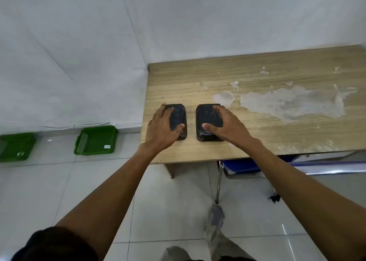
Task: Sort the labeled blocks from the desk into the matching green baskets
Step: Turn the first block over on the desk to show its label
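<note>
Two black blocks wrapped in shiny film lie side by side near the left front corner of the wooden desk. My left hand lies on top of the left block, fingers and thumb wrapped around its sides. My right hand covers the right block the same way, thumb on its near left edge. Both blocks rest on the desk. Their labels are hidden. On the floor to the left stand two green baskets, one near the desk and one at the frame's left edge.
The desk top has worn pale patches at its middle and right. Below its front edge sit a blue object and a metal chair leg. White walls meet at the corner behind. Tiled floor lies below, with my leg and foot on it.
</note>
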Tool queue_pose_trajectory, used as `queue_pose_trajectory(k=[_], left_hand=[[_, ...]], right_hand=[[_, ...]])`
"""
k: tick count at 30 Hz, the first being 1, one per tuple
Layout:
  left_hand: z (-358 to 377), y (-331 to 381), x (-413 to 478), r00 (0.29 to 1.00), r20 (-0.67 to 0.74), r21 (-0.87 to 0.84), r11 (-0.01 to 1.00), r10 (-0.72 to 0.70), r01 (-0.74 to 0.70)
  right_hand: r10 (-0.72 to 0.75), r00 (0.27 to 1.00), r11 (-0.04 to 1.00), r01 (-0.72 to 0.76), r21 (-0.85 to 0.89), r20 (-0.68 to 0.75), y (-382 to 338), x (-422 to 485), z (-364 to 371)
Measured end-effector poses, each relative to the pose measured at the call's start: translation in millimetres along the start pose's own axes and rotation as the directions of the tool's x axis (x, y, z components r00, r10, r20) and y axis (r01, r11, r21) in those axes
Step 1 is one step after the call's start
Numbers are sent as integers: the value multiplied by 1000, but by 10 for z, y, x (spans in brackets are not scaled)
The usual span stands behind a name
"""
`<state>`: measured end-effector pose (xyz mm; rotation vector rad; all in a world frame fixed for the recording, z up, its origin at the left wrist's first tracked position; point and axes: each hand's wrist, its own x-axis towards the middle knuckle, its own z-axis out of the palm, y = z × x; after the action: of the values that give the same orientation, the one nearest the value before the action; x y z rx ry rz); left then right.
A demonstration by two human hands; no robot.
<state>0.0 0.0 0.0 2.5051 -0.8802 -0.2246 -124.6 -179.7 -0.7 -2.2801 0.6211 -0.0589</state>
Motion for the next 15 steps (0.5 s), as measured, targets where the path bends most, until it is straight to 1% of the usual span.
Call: queue_pose_trajectory(k=[3,6,10,15], left_hand=[[196,10,163,999,24,22,999,-43,42],[422,0,308,996,91,66,998,-20,14],[691,36,496,990,138,66,998,-26,17],[979,147,680,981,190,5,999,-43,43]], right_hand=[[106,994,993,-107,52,13,217,228,44],[173,984,984,-175,29,51,396,416,136],[221,974,975,-220,-15,44,571,596,247],[275,961,960,-275,-50,-7,727,751,323]])
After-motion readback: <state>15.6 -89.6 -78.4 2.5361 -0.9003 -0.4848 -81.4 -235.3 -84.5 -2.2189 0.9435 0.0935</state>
